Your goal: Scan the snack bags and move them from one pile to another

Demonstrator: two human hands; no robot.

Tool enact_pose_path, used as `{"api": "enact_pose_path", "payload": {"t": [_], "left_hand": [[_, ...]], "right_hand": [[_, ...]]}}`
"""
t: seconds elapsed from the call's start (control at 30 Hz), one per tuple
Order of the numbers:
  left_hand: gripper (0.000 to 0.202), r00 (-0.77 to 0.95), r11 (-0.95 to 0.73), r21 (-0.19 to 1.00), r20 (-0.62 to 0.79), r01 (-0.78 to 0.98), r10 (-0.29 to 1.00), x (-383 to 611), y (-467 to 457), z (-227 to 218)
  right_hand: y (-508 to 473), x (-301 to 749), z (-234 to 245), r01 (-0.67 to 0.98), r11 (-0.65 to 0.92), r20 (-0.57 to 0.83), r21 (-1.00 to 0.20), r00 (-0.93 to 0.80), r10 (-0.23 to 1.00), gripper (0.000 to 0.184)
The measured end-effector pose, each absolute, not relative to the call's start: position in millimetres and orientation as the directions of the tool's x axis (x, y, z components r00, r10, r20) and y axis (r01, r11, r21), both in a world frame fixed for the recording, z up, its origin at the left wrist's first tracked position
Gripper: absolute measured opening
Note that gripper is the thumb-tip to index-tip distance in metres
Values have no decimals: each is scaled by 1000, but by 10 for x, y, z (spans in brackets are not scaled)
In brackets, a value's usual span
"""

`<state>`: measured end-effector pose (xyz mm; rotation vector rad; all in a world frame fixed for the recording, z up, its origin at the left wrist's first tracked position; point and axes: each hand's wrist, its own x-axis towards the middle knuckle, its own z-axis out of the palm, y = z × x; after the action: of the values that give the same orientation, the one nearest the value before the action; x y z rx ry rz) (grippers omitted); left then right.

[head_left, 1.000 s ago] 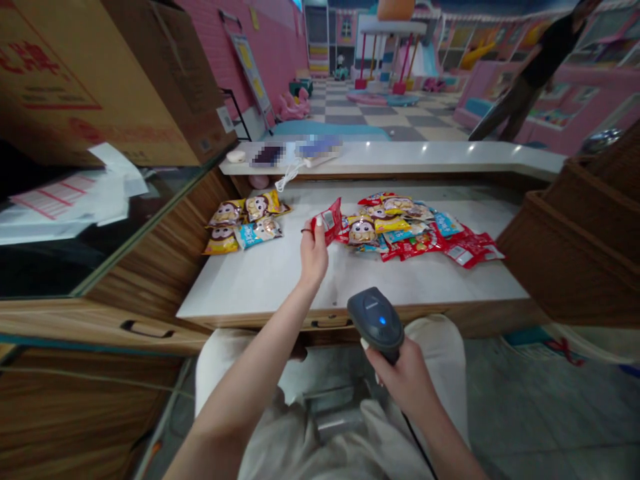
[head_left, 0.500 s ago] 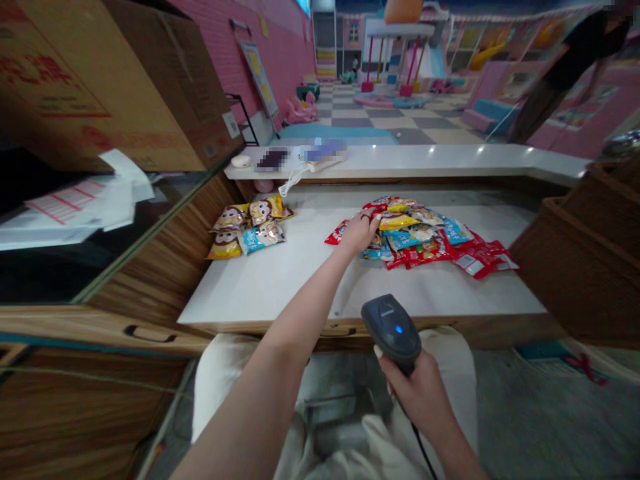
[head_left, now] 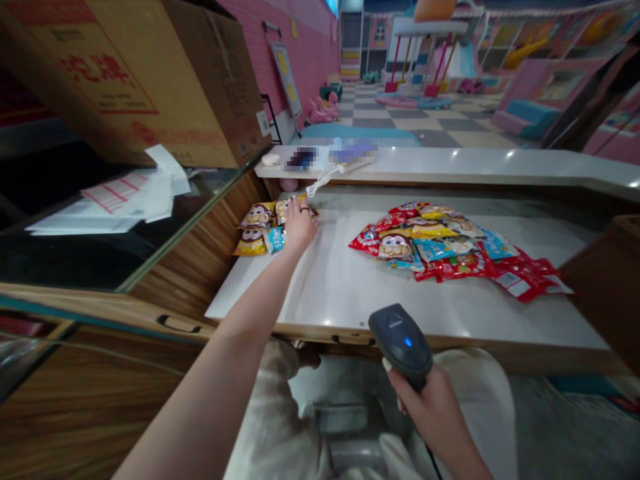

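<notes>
My left hand (head_left: 301,225) reaches over the small left group of snack bags, its fingers stretched out on a yellow-and-brown snack bag (head_left: 283,211) with a monkey face. Part of a blue-and-white snack bag (head_left: 275,239) is hidden under this hand. Two more monkey-face bags, an upper one (head_left: 257,215) and a lower yellow one (head_left: 251,242), lie on its left. Near the counter's front edge, my right hand (head_left: 434,400) is wrapped round the handle of a dark barcode scanner (head_left: 401,340) with a blue light on. A larger pile of red, yellow and blue snack bags (head_left: 445,247) lies at the right.
The white counter (head_left: 320,287) has a raised ledge (head_left: 440,163) behind, with a blurred phone-like item (head_left: 301,159) and a white cable (head_left: 323,179). Papers (head_left: 117,200) and a cardboard box (head_left: 165,87) are at the left. A brown basket (head_left: 607,280) stands right.
My left hand has moved from the right-hand pile across to the left group of bags. The view has turned leftward. My right hand still holds the scanner.
</notes>
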<state>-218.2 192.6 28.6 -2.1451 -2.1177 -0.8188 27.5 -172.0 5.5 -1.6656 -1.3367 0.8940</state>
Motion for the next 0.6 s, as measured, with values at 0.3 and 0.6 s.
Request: {"api": "enact_pose_path", "payload": {"t": [0.3, 0.6], "left_hand": [[64, 29, -90, 254, 233, 963, 972, -2589, 2305, 329], [47, -163, -169, 768, 336, 618, 928, -2596, 1819, 442]], "right_hand": [[-1689, 245, 29, 431, -112, -29, -895, 196, 980, 44], [-1764, 159, 189, 395, -79, -11, -915, 170, 985, 39]]}}
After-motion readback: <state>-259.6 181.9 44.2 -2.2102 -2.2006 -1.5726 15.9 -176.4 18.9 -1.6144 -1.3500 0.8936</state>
